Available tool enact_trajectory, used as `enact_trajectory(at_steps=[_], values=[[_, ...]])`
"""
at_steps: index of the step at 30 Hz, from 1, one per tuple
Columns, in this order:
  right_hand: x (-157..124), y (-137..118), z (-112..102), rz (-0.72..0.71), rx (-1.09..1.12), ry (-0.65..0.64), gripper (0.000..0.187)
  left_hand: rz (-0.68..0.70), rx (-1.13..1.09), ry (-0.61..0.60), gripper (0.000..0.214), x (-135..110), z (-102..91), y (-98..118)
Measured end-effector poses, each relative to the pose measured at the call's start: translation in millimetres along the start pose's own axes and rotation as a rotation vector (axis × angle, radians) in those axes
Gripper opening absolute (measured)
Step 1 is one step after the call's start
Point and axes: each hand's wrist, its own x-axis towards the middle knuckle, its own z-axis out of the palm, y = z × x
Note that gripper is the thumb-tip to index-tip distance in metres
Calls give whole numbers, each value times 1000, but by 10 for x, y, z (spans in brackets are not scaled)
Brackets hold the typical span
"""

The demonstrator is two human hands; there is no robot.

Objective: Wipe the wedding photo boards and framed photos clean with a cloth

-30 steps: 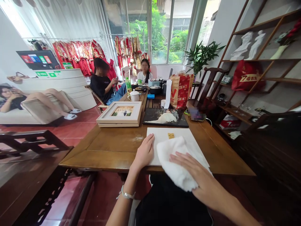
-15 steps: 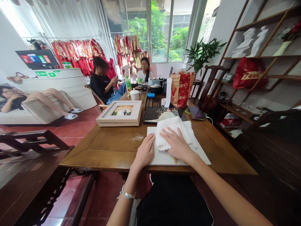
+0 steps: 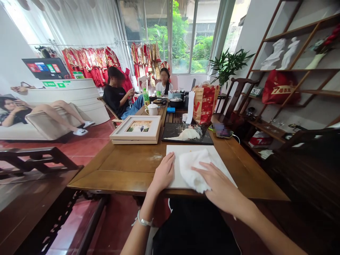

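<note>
A white flat board point(image 3: 179, 179) lies on the wooden table close to its near edge. My left hand point(image 3: 163, 171) rests along the board's left edge with its fingers stretched out; its thumb is hidden. A crumpled white cloth point(image 3: 193, 165) covers the middle of the board. My right hand point(image 3: 221, 189) presses on the cloth's right side, fingers spread and its thumb out of sight. A small yellowish mark shows on the board just beyond the cloth. Behind the board lies a black panel point(image 3: 170, 131) bearing a raised white shape point(image 3: 188, 134).
White picture frames point(image 3: 159, 131) are stacked on the left of the table point(image 3: 127, 177). Beyond stand a lidded white cup point(image 3: 152, 109) and a paper bag point(image 3: 205, 102). A phone point(image 3: 224, 132) with a cable lies at right. Several people sit farther back.
My right hand has drawn the cloth toward me across the board, uncovering the board's far part and the black panel's white shape. My left hand has stayed put.
</note>
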Motion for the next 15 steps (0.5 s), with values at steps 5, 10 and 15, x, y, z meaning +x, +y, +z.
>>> enact_trajectory(at_steps=[5,10,15], values=[[709,243,12,6,61,42,41,29,5,9,44,-7,5,-26],[1340,236,83,-83,66,18,29,35,3,19,43,-6,-5,-18],[1426,62,130,-144,6,-5,30,27,-2,16,42,-8,-30,33]])
